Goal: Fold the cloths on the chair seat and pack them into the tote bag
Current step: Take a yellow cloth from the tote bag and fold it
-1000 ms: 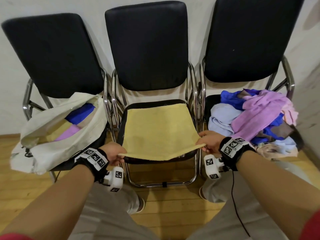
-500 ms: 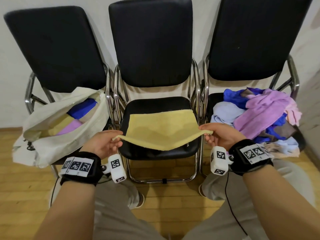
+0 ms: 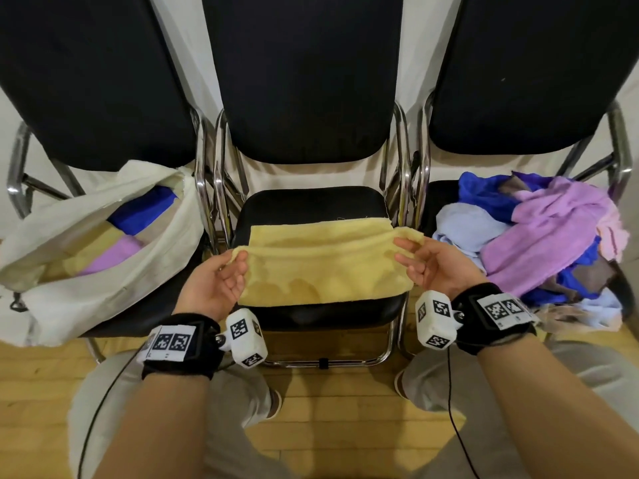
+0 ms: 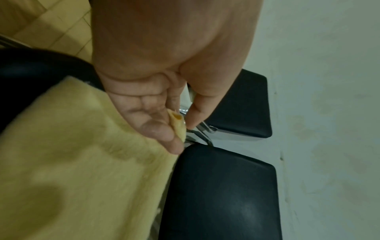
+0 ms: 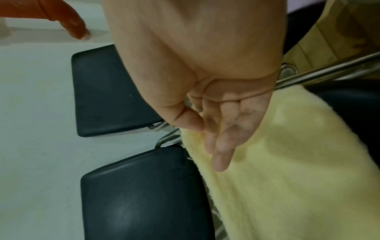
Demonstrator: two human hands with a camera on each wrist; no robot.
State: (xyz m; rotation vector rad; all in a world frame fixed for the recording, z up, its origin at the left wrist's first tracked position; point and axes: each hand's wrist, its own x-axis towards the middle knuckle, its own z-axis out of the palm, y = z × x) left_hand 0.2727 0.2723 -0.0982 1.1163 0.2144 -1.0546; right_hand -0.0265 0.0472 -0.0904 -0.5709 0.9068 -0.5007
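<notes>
A yellow cloth (image 3: 321,267) lies on the middle chair seat (image 3: 311,202), its near half carried over toward the far edge. My left hand (image 3: 231,267) pinches the cloth's left corner (image 4: 177,125) between thumb and fingers, palm up. My right hand (image 3: 411,250) pinches the right corner (image 5: 193,133) the same way. The white tote bag (image 3: 83,271) sits open on the left chair with blue, purple and yellow cloths inside. A heap of unfolded cloths (image 3: 539,236) lies on the right chair.
Three black chairs with chrome frames (image 3: 401,160) stand side by side against a white wall. Wooden floor (image 3: 328,409) lies below, with my knees near the middle chair's front edge. Cables hang from both wrist bands.
Both hands have lifted the cloth's near corners off the seat's front and carried them forward and up, turning palms up. The near half now folds over the far half.
</notes>
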